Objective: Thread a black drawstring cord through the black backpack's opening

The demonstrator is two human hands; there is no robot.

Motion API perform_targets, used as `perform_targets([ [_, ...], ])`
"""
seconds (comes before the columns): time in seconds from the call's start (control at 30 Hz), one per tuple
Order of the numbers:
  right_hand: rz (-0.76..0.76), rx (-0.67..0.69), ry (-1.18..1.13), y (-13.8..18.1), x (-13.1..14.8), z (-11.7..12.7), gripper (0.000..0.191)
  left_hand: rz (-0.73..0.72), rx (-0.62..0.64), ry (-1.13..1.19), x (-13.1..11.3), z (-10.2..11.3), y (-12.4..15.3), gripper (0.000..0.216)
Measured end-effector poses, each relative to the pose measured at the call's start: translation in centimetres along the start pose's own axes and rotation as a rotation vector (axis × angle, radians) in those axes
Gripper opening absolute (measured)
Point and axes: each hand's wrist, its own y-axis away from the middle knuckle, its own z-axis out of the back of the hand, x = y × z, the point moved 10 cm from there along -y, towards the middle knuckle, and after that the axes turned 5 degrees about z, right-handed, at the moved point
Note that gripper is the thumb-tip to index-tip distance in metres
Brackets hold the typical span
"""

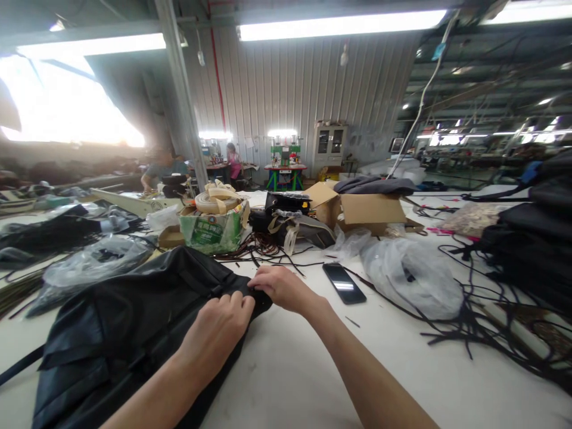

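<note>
Black bag (134, 316) over at near left on the table (286, 369), left hand (226, 319) and right hand (279, 287) pinching its right end, phone (344, 283) farther right

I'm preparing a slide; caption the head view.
Left hand and right hand grip the end of a black bag near a smartphone.

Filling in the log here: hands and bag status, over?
Left hand and right hand gripping bag at far end. Bag lying on table. Phone to the right, not blocking.
</note>
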Motion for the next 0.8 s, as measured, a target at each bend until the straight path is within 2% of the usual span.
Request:
perform_targets([
  [0.17, -0.002, 0.025, -0.144, 0.7, 1.4, 0.2, 0.055, 0.233, -0.038, 0.209, 3.5, 0.7, -1.0, 0.055],
  [0.23, 0.015, 0.052, -0.156, 1.1, 2.1, 0.0, 0.069, 0.293, -0.001, 0.37, 4.5, -0.2, -1.7, 0.053],
  [0.3, 0.017, 0.034, -0.109, 1.5, 2.3, -0.1, 0.075, 0.359, 0.051, 0.557, 5.4, -1.7, -2.1, 0.046],
  [0.37, -0.009, -0.028, -0.034, 1.8, 1.8, -0.1, 0.063, 0.428, 0.073, 0.682, 6.4, -3.0, -2.3, 0.036],
  [0.47, 0.008, -0.081, 0.043, 1.9, 1.4, -0.6, 0.035, 0.465, 0.063, 0.728, 7.3, -4.0, -2.2, 0.026],
  [0.57, 0.111, -0.085, 0.115, 1.7, 1.9, -1.3, 0.034, 0.465, 0.058, 0.742, 7.7, -3.9, -2.0, 0.025],
  [0.7, 0.201, -0.112, 0.244, 1.4, 2.6, -1.9, 0.038, 0.452, 0.067, 0.735, 7.4, -2.6, -1.3, 0.044],
  [0.8, 0.225, -0.153, 0.322, 1.5, 2.8, -2.2, 0.022, 0.424, 0.13, 0.64, 6.3, -1.5, 0.0, 0.069],
])
